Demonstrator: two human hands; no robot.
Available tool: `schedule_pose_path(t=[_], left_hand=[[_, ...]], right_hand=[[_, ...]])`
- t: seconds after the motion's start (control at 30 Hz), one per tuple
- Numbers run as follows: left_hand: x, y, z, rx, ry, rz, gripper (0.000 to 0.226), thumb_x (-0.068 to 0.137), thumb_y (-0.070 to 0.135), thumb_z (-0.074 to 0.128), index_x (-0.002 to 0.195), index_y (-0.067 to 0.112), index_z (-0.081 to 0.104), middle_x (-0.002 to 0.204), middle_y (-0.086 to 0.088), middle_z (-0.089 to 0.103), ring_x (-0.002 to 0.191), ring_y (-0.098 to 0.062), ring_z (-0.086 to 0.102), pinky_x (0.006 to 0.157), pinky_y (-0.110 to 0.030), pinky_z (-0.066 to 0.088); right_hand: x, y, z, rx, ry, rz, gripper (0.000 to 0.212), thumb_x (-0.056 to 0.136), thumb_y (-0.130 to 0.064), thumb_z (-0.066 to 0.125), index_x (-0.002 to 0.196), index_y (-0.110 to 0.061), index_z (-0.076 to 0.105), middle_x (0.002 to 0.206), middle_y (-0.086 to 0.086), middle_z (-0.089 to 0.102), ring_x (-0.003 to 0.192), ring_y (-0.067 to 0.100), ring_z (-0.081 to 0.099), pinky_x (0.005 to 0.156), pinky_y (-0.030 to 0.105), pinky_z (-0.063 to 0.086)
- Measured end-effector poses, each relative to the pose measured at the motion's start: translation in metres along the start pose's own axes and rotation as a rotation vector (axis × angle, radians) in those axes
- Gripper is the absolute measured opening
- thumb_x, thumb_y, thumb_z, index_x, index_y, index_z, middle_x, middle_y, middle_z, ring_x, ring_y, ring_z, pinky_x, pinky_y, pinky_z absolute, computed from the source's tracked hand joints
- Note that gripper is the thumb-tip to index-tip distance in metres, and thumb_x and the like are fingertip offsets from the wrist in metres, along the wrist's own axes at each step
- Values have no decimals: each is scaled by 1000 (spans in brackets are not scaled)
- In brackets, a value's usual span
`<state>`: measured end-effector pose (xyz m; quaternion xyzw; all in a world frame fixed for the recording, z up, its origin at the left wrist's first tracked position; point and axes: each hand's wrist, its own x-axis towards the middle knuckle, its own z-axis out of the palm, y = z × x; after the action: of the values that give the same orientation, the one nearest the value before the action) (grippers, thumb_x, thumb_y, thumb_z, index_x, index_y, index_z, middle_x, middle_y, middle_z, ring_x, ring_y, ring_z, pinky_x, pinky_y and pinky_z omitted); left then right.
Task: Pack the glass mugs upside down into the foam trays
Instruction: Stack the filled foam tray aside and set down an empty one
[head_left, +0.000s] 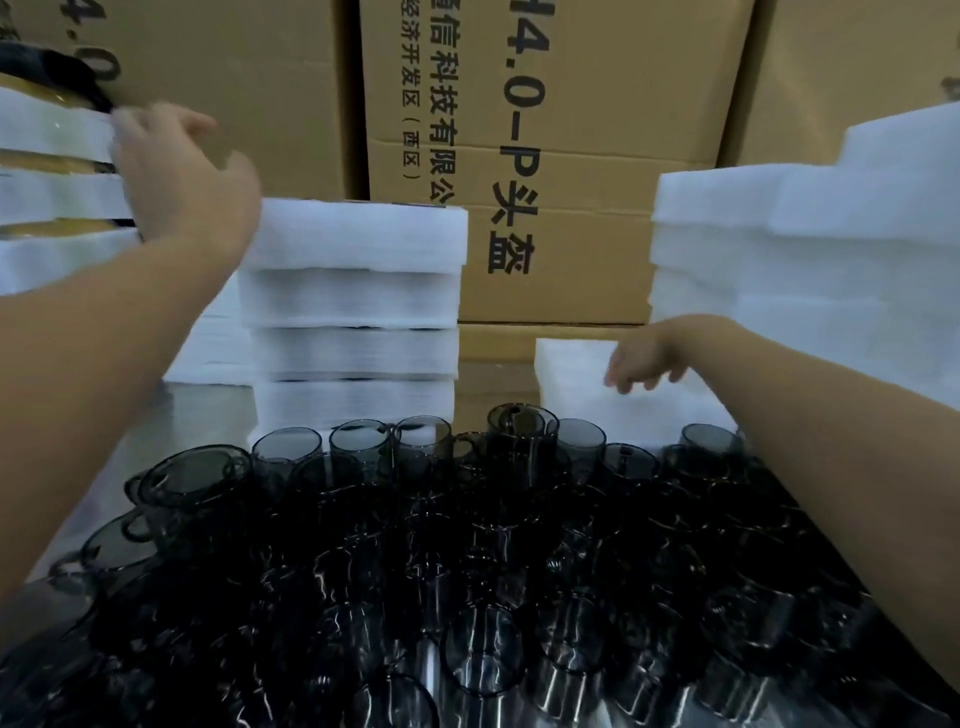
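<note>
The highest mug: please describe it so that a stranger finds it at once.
Find the cardboard box with black print at the back. Straight below it, in the far row of dark glass mugs, one mug stands with its rim above all its neighbours.

Two hands (176, 176) (644, 364), dozens of glass mugs (467, 545), several foam stacks (353, 306).

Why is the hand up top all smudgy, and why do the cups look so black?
In the head view the left hand is smeared, likely motion blur; the right hand is only slightly soft. The mugs are smoky glass packed close, so little light passes; thin white glints are glare. The wide lens bends the foam stack at the right edge.
</note>
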<state>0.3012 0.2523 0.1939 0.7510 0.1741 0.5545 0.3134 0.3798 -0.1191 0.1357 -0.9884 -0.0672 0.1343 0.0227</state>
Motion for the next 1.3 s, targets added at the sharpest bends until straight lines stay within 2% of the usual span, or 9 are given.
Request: schedule_pose_path(t=[0.2,0.33,0.43,0.67,0.87,0.93,1.07,1.2,1.3], left_hand=[[-76,61,3,-104,-431,484,15,84,14,53,75,21,63,86,6,53,70,-14,52,64,-25,35],[-118,78,12,-144,-777,494,31,82,8,57,63,32,60,68,20,56,58,9,50,55,-12,35],[-129,83,16,-204,-866,436,30,84,6,56,66,28,65,53,17,56,52,12,49,49,-3,35],[-132,111,5,-441,-720,230,18,91,12,54,95,26,65,82,19,58,73,9,54,64,-8,40],[-131,132,-32,-649,-588,-91,27,93,31,53,118,24,60,110,11,58,103,-7,53,84,-19,39],[-133,139,-50,-709,-618,-167,21,93,36,51,110,26,60,108,7,59,102,-10,53,80,-23,40],[-172,147,-98,-871,-945,-294,54,84,49,54,129,19,48,133,0,50,114,-11,56,101,-27,37],[-234,130,-139,-1081,-924,-407,40,70,26,63,108,20,50,99,-2,51,78,-8,59,57,-12,49],[-267,109,-166,-1112,-755,-550,20,72,24,62,92,22,60,85,8,63,68,-2,64,52,-12,49]], right_hand=[[0,7,26,-53,-27,-126,13,87,-15,47,87,-19,59,93,-1,45,76,17,43,67,26,37],[3,8,30,-98,68,-157,27,80,-14,58,106,-6,61,104,8,54,86,21,46,73,30,39],[-5,14,20,34,342,-222,4,86,-10,55,82,-12,54,95,7,48,88,22,42,68,28,33],[-76,34,-18,435,723,-318,24,85,-7,46,103,8,53,110,26,56,92,34,55,76,39,44],[-169,62,-4,234,882,-561,37,85,8,52,118,-4,61,136,5,47,120,19,48,82,11,39],[-198,68,10,144,938,-612,38,76,19,49,105,0,65,141,9,42,123,25,47,65,2,33],[-249,73,41,138,1033,-726,51,61,30,37,88,-3,65,146,4,27,136,17,26,85,2,27],[-284,78,91,286,1060,-696,57,58,37,36,83,-5,65,143,9,32,131,18,37,98,5,30],[-303,81,137,237,1070,-783,31,68,28,55,79,2,68,133,17,41,126,19,46,103,10,32]])
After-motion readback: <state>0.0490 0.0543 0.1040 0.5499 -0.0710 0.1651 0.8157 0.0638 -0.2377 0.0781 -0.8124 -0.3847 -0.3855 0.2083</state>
